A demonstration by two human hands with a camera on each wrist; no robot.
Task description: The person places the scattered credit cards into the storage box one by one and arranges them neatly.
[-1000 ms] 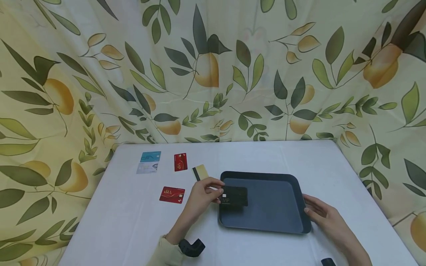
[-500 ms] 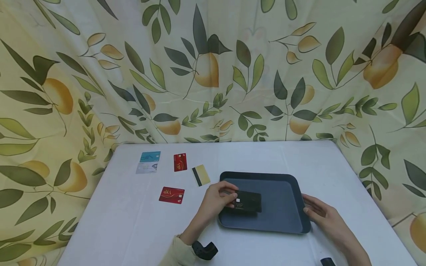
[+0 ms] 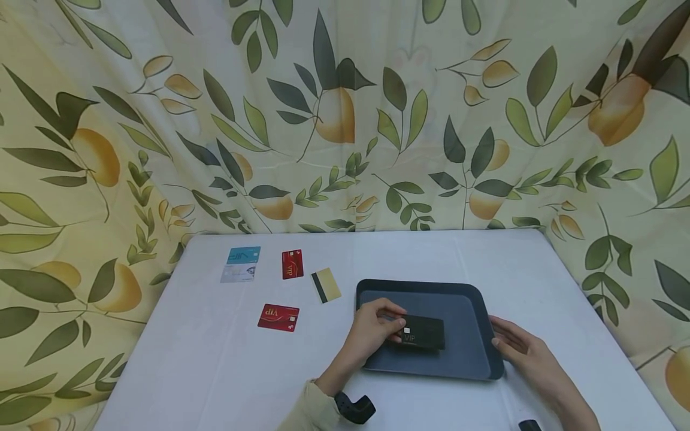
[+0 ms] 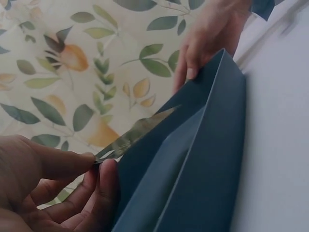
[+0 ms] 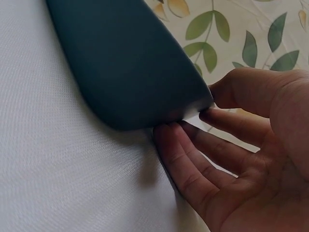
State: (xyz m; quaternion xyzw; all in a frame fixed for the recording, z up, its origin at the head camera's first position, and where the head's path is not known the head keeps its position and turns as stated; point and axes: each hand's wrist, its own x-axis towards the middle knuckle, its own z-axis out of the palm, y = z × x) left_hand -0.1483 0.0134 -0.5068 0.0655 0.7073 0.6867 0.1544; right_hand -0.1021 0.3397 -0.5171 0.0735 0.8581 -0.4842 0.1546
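Carried rightward, the flat black VIP card (image 3: 423, 333) now hovers over the dark rectangular plastic tray (image 3: 474, 359), pinched by the left hand (image 3: 372, 330); right hand (image 3: 520, 350), fingers relaxed, steadies the tray's right rim. Five coloured cards (image 3: 278, 316) remain near the worktop's (image 3: 215, 371) far-left corner.

I see a white table (image 3: 226, 371) filling the near scene, a cream curtain (image 3: 377, 108) printed with green leaves and orange fruit hanging close behind it and wrapping left and right; light is soft and even.
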